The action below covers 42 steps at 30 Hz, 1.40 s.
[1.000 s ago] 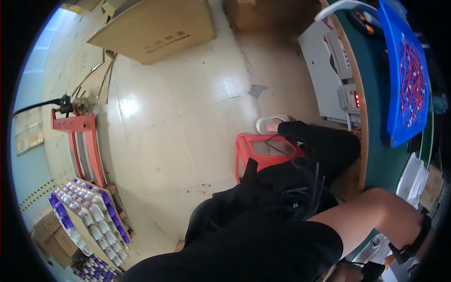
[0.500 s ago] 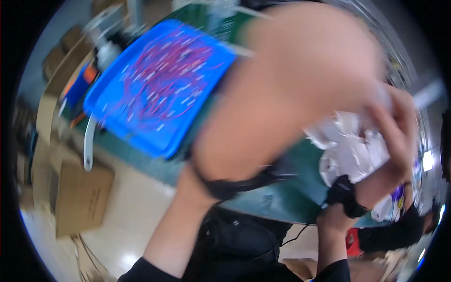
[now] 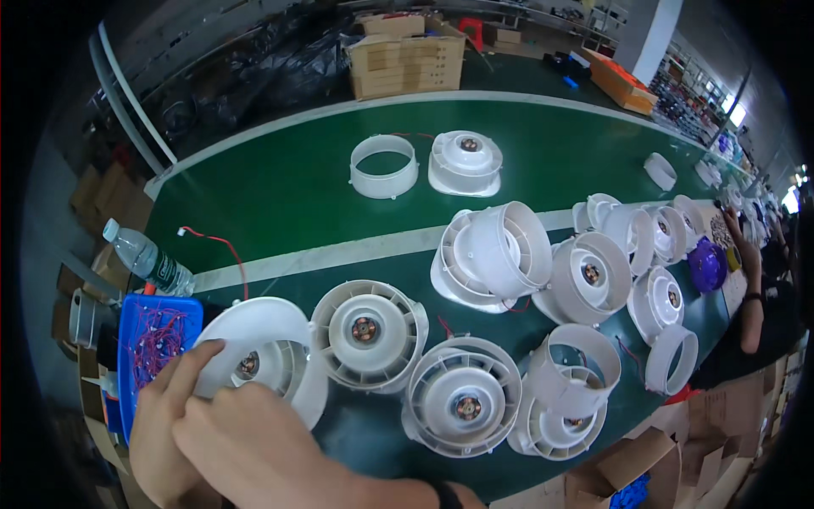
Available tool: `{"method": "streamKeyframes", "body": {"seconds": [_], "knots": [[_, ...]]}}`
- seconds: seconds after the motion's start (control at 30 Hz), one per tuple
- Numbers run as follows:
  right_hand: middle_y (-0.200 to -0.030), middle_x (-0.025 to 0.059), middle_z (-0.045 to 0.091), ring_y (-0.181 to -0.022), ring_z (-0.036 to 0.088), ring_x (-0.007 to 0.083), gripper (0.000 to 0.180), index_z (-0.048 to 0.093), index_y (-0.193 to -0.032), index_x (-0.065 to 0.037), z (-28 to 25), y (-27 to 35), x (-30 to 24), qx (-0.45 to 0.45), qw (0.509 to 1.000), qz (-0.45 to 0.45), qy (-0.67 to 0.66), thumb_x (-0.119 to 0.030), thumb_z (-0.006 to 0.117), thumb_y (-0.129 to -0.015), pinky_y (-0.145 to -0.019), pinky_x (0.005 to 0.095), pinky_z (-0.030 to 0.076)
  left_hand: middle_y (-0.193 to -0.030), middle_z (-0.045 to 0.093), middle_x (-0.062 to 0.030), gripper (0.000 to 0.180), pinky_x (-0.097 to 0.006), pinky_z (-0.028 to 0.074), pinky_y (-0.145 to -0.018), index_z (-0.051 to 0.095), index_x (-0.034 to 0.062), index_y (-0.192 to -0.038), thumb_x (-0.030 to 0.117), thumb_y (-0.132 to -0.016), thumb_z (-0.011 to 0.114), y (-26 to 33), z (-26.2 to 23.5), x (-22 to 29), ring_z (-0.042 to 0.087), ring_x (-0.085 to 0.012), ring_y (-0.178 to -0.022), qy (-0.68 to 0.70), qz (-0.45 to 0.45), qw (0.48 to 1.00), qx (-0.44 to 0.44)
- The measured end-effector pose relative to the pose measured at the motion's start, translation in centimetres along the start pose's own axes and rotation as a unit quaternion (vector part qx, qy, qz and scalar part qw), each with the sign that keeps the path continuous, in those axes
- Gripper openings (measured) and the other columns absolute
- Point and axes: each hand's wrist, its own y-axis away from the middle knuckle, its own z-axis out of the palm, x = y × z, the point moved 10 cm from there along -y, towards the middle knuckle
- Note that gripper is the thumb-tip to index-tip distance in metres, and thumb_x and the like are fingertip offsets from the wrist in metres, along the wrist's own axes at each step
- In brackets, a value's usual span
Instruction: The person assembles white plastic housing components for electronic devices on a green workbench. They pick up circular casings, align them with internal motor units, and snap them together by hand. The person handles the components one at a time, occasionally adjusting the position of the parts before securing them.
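At the lower left, both my hands are close together at a round white plastic fan housing (image 3: 275,322), tilted, with a motor with copper windings showing inside. My left hand (image 3: 157,424) grips its near-left rim, the index finger lying along it. My right hand (image 3: 246,437) overlaps the left, fingers curled at the near edge; what they hold is hidden. A red wire (image 3: 225,239) with a white connector runs out behind the housing. Right beside it stands another white fan housing (image 3: 365,335), with a third housing (image 3: 462,399) nearer me.
Several more white housings (image 3: 589,276) and rings crowd the right. A loose white ring (image 3: 384,170) and a housing (image 3: 466,165) sit on the far green belt. Left are a water bottle (image 3: 148,259) and a blue tray (image 3: 125,365) of red wires. Another person's arm (image 3: 750,297) reaches in at right.
The view has swung away from the blue tray, now small at the left, to the bench and belt. My blurred raised arm has left the view's middle; both hands are together at a housing.
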Motion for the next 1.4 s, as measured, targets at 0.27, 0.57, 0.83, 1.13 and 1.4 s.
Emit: {"method": "streamKeyframes", "body": {"seconds": [0.27,0.57,0.83,1.13,1.4], "knots": [[-0.068,0.0121,0.069,-0.065,0.070,0.0218,0.012,0.071,-0.070,0.000,-1.3,-0.3,-1.4,-0.007,0.998,-0.052,-0.026,-0.012,0.067,-0.069,-0.051,0.0339,0.048,-0.131,0.058,-0.0247,0.073,-0.040,0.054,-0.098,0.036,-0.0010,-0.147,0.017,-0.084,0.066,-1.1,4.0,8.0,0.064,-0.0322,-0.115,0.028,0.124,0.980,0.156],[-0.073,0.0128,0.069,-0.069,0.069,0.0222,0.013,0.068,-0.078,0.000,-1.2,2.7,-1.7,-0.043,0.995,-0.094,-0.014,-0.011,0.066,-0.072,-0.055,0.0340,0.049,-0.133,0.057,-0.0247,0.074,-0.041,0.054,-0.100,0.030,-0.0005,-0.150,0.020,-0.087,0.062,1.4,8.2,17.1,0.063,-0.0325,-0.118,0.073,0.248,0.915,0.310],[-0.077,0.0135,0.069,-0.072,0.068,0.0226,0.015,0.066,-0.085,0.001,-7.7,3.5,-1.2,-0.026,0.995,-0.099,-0.012,-0.010,0.065,-0.075,-0.059,0.0341,0.049,-0.136,0.054,-0.0255,0.073,-0.042,0.053,-0.102,0.025,-0.0012,-0.153,0.020,-0.090,0.055,7.0,-3.1,13.8,0.061,-0.0320,-0.122,0.092,0.340,0.846,0.399],[-0.082,0.0143,0.068,-0.076,0.067,0.0230,0.018,0.063,-0.093,0.002,-14.0,9.8,1.0,-0.003,0.999,-0.038,0.034,-0.009,0.063,-0.078,-0.063,0.0342,0.049,-0.135,0.054,-0.0249,0.059,-0.041,0.050,-0.101,0.034,-0.0055,-0.146,0.019,-0.094,0.050,8.8,-0.6,15.4,0.059,-0.0298,-0.121,0.031,0.500,0.801,0.329],[-0.086,0.0150,0.068,-0.079,0.067,0.0234,0.022,0.060,-0.100,0.003,-15.8,12.6,3.8,0.024,0.997,-0.046,0.051,-0.008,0.062,-0.081,-0.066,0.0343,0.049,-0.126,0.058,-0.0228,0.054,-0.038,0.050,-0.095,0.040,-0.0068,-0.140,0.020,-0.094,0.048,7.3,2.3,16.7,0.060,-0.0276,-0.113,-0.015,0.479,0.823,0.305]]}}
